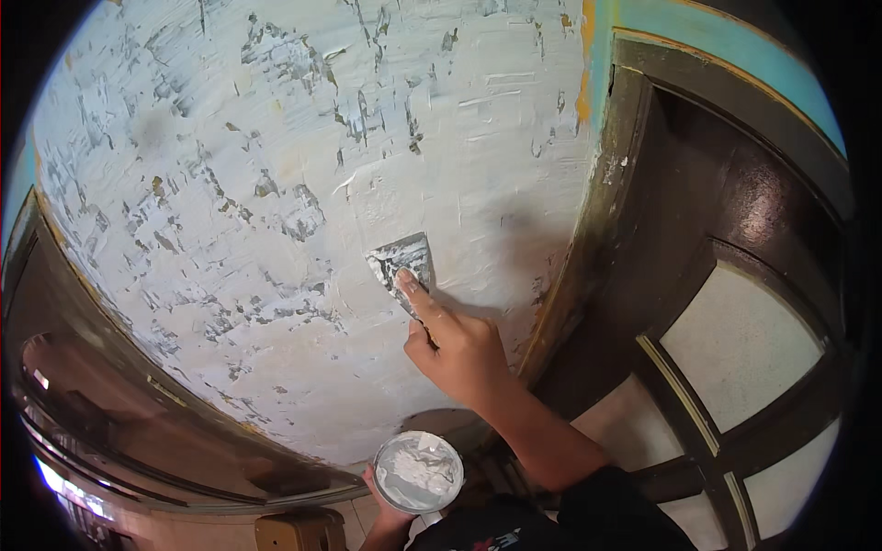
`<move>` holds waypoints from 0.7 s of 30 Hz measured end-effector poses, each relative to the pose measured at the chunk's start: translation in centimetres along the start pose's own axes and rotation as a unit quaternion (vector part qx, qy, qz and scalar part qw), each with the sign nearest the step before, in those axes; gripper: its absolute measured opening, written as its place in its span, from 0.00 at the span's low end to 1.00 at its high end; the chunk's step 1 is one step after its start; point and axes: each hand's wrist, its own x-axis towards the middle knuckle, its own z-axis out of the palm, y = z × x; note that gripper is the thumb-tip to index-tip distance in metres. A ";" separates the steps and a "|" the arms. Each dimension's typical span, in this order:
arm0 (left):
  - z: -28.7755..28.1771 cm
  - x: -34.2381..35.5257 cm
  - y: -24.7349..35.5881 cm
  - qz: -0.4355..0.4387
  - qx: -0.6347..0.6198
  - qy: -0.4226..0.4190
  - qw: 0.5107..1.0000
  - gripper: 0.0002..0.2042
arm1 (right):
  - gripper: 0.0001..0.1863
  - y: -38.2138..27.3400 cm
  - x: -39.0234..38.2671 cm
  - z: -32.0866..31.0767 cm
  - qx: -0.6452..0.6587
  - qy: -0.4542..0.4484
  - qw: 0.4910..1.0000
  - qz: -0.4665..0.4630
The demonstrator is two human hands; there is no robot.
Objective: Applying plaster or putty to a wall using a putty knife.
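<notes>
My right hand [455, 354] is closed round a putty knife [400, 257] smeared with white paste, index finger along the blade, which lies against the patchy white wall [239, 110]. The wall shows rough white strokes over grey flecks. Below, at the bottom middle, my left hand [386, 510] holds a round container [418, 470] with white paste inside; most of that hand is hidden behind it.
A dark wooden door [597, 358] with pale panels and a turquoise upper border [717, 32] flank the wall on the right. Dark glossy woodwork [129, 395] runs down the left. A brown object [294, 533] stands on the tiled floor [349, 514] below.
</notes>
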 end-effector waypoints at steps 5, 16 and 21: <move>-2.0 -0.1 -0.1 -0.019 0.007 0.002 1.000 0.50 | 0.34 0.2 -1.0 0.5 -0.015 -0.011 1.000 0.010; -1.0 -0.9 0.8 0.053 -0.111 -0.008 0.992 0.49 | 0.31 4.3 -10.9 -0.4 0.220 -0.190 0.953 0.082; 0.4 0.2 2.0 0.092 -0.003 -0.005 0.996 0.48 | 0.28 5.0 -13.1 -3.3 0.320 -0.393 0.819 0.270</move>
